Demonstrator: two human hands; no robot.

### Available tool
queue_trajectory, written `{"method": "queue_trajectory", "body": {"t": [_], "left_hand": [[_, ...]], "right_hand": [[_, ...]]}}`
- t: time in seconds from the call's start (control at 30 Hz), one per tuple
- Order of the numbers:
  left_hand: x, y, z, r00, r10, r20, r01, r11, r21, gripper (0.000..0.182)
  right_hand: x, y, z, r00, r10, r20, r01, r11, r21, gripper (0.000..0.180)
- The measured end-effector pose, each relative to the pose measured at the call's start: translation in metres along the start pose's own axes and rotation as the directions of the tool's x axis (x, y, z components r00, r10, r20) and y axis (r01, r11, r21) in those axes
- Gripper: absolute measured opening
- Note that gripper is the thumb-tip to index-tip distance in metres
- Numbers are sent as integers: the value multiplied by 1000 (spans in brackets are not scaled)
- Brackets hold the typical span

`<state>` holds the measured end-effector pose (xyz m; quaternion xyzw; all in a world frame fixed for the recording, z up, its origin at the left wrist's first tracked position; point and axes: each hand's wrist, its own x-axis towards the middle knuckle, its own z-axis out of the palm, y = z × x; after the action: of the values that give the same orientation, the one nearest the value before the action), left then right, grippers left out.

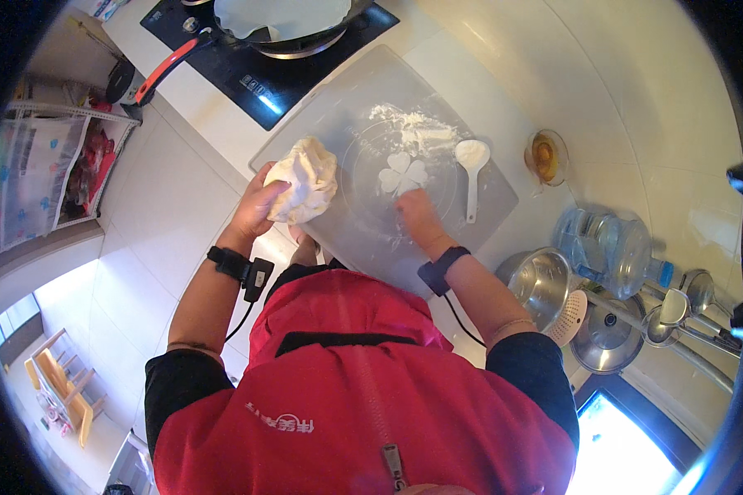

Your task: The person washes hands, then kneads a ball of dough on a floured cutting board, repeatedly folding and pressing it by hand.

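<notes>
My left hand [258, 201] holds a large lump of dough [303, 180] raised at the left edge of a translucent kneading mat [359, 241]. The mat bears printed circles and a clover pattern. My right hand [418, 213] is over the mat, just below the clover, with its fingers curled; whether it holds anything cannot be seen. Loose white flour [418, 131] is spread on the mat's upper part. A white spoon [472, 158] with flour in its bowl lies to the right of my right hand.
A pan [285, 44] with a red handle rests on a black cooktop [254, 93] at the upper left. To the right are a glass bowl [546, 158] with amber contents, a large clear plastic bottle [613, 247], a metal bowl [537, 284] and hanging ladles.
</notes>
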<state>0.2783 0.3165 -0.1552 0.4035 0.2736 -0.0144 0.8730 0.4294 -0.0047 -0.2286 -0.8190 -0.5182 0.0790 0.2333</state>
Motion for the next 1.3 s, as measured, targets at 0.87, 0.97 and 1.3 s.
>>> {"method": "queue_trajectory", "body": {"t": [0.87,0.97,1.3], "left_hand": [[-32,-5,-18,996,79,-32,-80,996,-31,54],[-38,-10,-25,993,90,-71,-97,990,-99,51],[-44,-8,-20,994,89,-69,-98,986,-137,43]], "right_hand": [[9,-12,4,860,482,167,-476,639,604,7],[-20,-43,-10,918,317,238,-395,777,489,7],[-38,-70,35,974,-121,191,80,974,210,11]]}}
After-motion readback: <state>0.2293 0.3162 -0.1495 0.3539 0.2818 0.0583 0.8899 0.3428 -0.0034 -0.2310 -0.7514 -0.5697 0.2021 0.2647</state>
